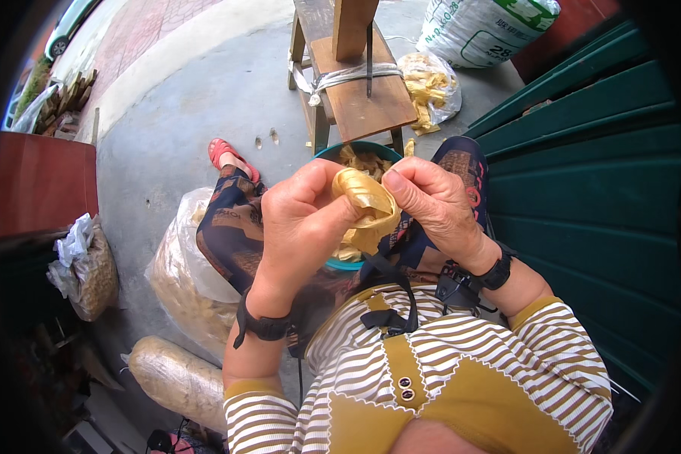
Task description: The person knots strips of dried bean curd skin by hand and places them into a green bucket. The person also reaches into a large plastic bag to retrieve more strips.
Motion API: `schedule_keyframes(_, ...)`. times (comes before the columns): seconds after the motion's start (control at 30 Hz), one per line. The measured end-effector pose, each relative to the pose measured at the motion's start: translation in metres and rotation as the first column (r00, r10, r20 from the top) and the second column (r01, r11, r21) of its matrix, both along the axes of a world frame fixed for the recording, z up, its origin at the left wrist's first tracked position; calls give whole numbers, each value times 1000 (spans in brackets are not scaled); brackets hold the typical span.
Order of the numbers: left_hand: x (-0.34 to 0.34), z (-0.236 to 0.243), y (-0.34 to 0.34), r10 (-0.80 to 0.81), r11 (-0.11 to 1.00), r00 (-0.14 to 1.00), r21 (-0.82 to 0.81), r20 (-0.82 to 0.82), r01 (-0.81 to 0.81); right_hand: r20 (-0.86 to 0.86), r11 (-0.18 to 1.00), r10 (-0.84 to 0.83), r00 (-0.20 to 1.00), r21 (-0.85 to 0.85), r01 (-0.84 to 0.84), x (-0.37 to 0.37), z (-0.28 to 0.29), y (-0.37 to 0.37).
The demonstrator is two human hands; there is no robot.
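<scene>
The person's left hand (303, 227) and right hand (440, 204) pinch a golden-yellow strip (372, 206) (glossy, creased, curled round on itself).

The person (431, 321) wears a brown-and-white striped shirt (564, 352) with mustard cuffs (536, 311), mustard panels (492, 405) edged in white zigzag and two buttons (406, 384), black straps (411, 306), black wristbands (498, 272) left and right, dark patterned trousers (231, 223) and a red left sandal (219, 149).

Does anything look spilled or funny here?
Yes, a little: beside the wooden bench, some yellow pieces seem to stick out of the clear plastic bag onto the floor. It looks messy because most are inside.
</scene>
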State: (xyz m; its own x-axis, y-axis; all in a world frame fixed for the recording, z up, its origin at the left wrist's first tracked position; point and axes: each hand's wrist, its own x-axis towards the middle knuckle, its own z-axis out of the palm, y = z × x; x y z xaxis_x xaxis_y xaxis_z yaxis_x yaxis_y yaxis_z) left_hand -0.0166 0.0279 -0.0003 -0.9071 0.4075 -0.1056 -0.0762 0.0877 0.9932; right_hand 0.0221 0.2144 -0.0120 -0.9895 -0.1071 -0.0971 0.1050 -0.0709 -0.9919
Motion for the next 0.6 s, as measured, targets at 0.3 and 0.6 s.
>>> schedule_keyframes(0.3,9,-3,16,50,997,968,71,-247,-34,51,959,-26,998,-282,39,-2,-2,-5)
schedule_keyframes(0.6,6,3,14,30,902,907,380,420,-207,-37,650,238,971,-737,-187,-2,-8,-10)
